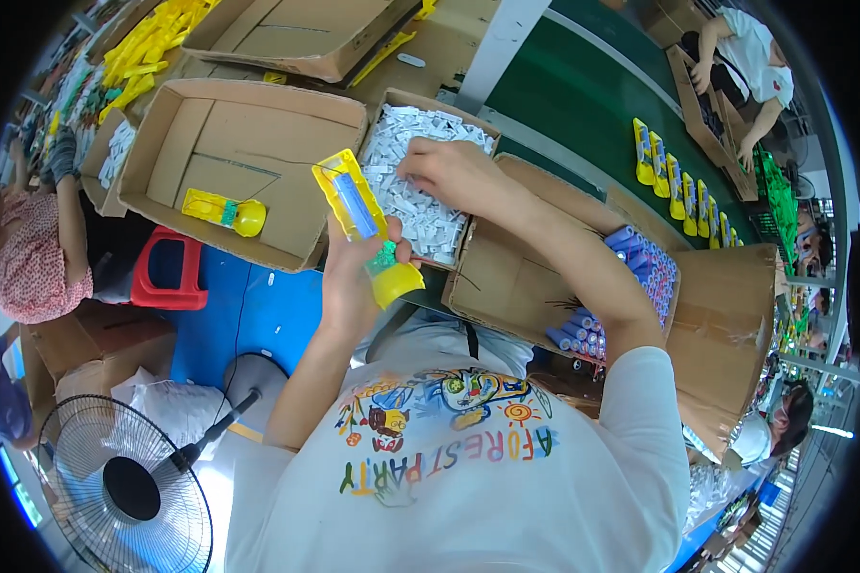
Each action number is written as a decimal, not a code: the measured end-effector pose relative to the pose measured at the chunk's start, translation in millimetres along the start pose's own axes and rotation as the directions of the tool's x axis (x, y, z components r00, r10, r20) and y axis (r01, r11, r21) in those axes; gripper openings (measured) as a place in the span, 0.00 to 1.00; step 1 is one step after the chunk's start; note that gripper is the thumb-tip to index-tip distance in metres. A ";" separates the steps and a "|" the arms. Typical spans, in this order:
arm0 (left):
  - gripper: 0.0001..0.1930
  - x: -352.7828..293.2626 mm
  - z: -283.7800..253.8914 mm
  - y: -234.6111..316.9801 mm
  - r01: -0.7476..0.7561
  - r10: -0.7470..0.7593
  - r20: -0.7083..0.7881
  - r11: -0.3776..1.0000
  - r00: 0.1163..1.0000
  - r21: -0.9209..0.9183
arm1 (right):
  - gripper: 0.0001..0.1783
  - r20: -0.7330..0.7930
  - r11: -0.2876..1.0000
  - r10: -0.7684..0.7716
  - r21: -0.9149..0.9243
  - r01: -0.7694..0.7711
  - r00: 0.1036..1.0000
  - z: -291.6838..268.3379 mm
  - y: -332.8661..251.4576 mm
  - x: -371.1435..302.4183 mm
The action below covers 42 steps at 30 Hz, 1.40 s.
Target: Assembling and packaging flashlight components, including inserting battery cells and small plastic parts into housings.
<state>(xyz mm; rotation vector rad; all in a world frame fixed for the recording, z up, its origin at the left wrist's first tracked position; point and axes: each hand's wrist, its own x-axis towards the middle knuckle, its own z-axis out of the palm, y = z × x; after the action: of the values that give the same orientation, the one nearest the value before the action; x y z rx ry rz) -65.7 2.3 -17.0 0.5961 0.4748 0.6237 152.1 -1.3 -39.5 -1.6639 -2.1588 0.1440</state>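
Head view — left hand (354, 277) raised, grip on yellow casing (363, 224).

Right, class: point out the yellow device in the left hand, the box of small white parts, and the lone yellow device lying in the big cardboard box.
Held yellow device (356, 208): head view, blue cell.
Box of white parts (389, 103): head view, cardboard rim.
Lone yellow device (224, 210): head view, middle.

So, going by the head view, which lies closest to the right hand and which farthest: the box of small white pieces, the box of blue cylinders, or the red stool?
From the right hand:
1. Box of small white pieces, directly under the fingers.
2. Box of blue cylinders, off to the right past the forearm.
3. Red stool, far left, below the big open carton.
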 end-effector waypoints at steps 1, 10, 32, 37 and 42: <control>0.26 -3.2 -2.7 0.2 0.018 -0.017 0.009 0.998 1.000 -0.056 | 0.07 0.062 1.000 -0.017 0.006 0.017 0.998 0.5 -4.2 6.2; 0.20 -9.0 2.0 -9.9 0.140 -0.129 -0.084 0.979 0.988 0.150 | 0.08 -0.030 0.976 -0.017 0.215 0.023 0.999 -23.0 -3.2 -4.2; 0.22 3.1 10.5 -14.2 0.108 -0.251 0.298 0.899 0.921 0.424 | 0.10 -0.077 0.844 0.408 0.413 -0.343 0.910 -58.5 -42.8 -23.7; 0.17 35.2 -56.3 80.4 -0.315 0.371 0.130 0.496 0.919 0.809 | 0.09 -0.394 0.807 0.530 0.506 -0.304 0.751 -121.8 89.9 -77.6; 0.25 63.8 -138.5 127.5 0.747 0.758 -0.036 -0.633 0.652 0.205 | 0.08 -0.672 0.517 0.552 -0.189 -0.835 0.494 -160.1 339.0 -194.8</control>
<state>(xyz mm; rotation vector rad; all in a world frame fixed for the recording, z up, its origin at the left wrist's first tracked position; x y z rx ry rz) -150.0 179.0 -51.5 2.7102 2.5047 -0.1258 558.6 -115.9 -53.3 -2.4597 -0.9597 -0.6519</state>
